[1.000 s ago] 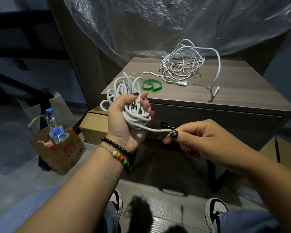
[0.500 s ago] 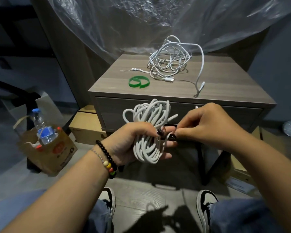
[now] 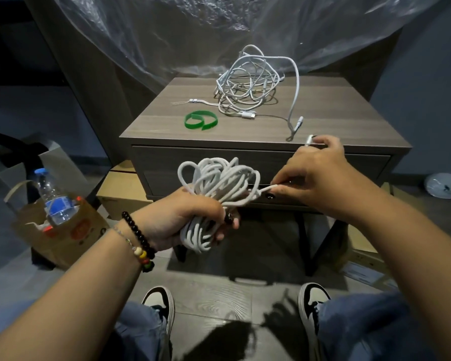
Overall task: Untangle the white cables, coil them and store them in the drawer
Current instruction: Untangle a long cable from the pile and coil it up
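My left hand point(image 3: 185, 217) grips a thick coiled bundle of white cable point(image 3: 216, 186) in front of the drawer. My right hand point(image 3: 315, 175) pinches the free end of that cable just right of the coil, and the plug tip sticks up above its fingers. A tangled heap of thinner white cables point(image 3: 248, 84) lies at the back of the nightstand top point(image 3: 336, 118), one strand trailing to the front right edge. The drawer point(image 3: 162, 162) under the top is closed. A green strap point(image 3: 201, 120) lies left of the tangle.
A paper bag point(image 3: 60, 230) holding a water bottle point(image 3: 51, 196) stands on the floor at the left. Cardboard boxes point(image 3: 120, 188) sit beside and behind the nightstand legs. Clear plastic sheeting point(image 3: 219, 29) hangs behind. My two shoes are at the bottom, on the wooden floor.
The coil and both hands have come down from nightstand-top height to in front of the drawer. My right hand went left to the coil, then right again, drawing out the cable end.
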Motion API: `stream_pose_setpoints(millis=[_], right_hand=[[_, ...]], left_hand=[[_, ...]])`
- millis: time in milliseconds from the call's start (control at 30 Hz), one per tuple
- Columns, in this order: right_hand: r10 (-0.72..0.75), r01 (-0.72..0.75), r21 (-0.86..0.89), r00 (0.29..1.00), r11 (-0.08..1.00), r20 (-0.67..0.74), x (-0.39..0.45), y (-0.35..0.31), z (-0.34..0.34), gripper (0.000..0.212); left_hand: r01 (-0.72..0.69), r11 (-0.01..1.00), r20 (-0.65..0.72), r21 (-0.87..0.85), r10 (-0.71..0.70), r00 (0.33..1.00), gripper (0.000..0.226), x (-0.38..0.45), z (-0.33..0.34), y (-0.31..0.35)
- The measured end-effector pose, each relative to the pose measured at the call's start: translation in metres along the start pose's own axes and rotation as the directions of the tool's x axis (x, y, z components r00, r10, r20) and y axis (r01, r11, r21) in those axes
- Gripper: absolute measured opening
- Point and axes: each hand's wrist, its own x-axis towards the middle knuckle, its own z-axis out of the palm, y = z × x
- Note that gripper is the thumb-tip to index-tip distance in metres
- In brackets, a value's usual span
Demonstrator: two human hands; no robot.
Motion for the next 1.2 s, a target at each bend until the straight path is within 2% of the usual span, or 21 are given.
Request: stream_pose_setpoints(millis=[67,100,167,200,300,367,433,500,600,767,833,900,1033,1100,1200], right_hand=[[-0.002,0.006,-0.134,1.000,0.991,0.031,0.001,0.001,0.006,0.027],[0.002,0.003,-0.189,1.000,0.982,0.023,0.002,0.001,0.010,0.029],[0.028,-0.038,-0.248,0.999,0.968,-0.044,0.002,0.000,0.014,0.029],[0.060,-0.079,-0.231,0.994,0.970,-0.089,0.002,-0.002,0.014,0.029],[0.210,-0.212,-0.007,0.970,0.977,-0.120,0.002,-0.012,0.013,0.026],[0.297,-0.283,0.142,0.951,0.949,-0.084,0.002,-0.021,0.014,0.023],[0.376,-0.364,0.254,0.927,0.896,0.002,0.004,-0.027,0.013,0.022],[0.439,-0.461,0.364,0.886,0.809,0.145,0.004,-0.028,0.014,0.022],[0.452,-0.529,0.483,0.848,0.698,0.277,0.004,-0.029,0.014,0.022],[0.408,-0.494,0.720,0.858,0.487,0.313,0.001,-0.038,0.009,0.018],[0.365,-0.449,0.764,0.882,0.464,0.297,-0.001,-0.043,0.008,0.018],[0.326,-0.409,0.797,0.902,0.444,0.282,-0.002,-0.050,0.009,0.020],[0.268,-0.356,0.860,0.925,0.366,0.269,-0.005,-0.064,0.013,0.029],[0.306,-0.339,0.885,0.921,0.320,0.242,-0.005,-0.069,0.019,0.029],[0.423,-0.327,0.919,0.881,0.219,0.212,-0.004,-0.074,0.029,0.018]], left_hand=[[0.020,0.988,-0.010,0.155,-0.019,1.000,0.042,-0.002,0.003,-0.002],[0.024,0.966,0.002,0.257,-0.025,1.000,0.036,-0.003,0.007,-0.002],[0.007,0.884,0.045,0.468,-0.032,0.998,0.019,-0.002,0.012,-0.005],[0.006,0.837,0.051,0.548,-0.041,0.998,0.019,0.000,0.012,-0.009],[0.032,0.718,-0.026,0.695,-0.020,0.999,0.017,0.005,0.009,-0.022],[0.038,0.690,-0.074,0.722,0.024,0.997,0.022,0.006,0.007,-0.025],[0.022,0.687,-0.098,0.727,0.072,0.993,0.022,0.005,0.005,-0.024],[0.001,0.679,-0.125,0.734,0.134,0.983,0.023,0.003,0.002,-0.022],[-0.007,0.642,-0.182,0.767,0.227,0.957,0.040,0.002,-0.002,-0.021],[0.045,0.636,-0.346,0.770,0.359,0.867,0.043,0.004,-0.005,-0.018],[0.053,0.667,-0.411,0.743,0.393,0.822,0.042,0.006,-0.004,-0.018],[0.031,0.748,-0.474,0.663,0.388,0.791,0.034,0.007,-0.003,-0.018],[-0.085,0.944,-0.605,0.319,0.272,0.748,0.036,0.011,0.002,-0.016],[-0.133,0.983,-0.636,0.126,0.183,0.750,0.037,0.012,0.003,-0.015],[-0.179,0.980,-0.638,-0.091,0.081,0.765,0.023,0.013,0.007,-0.016]])
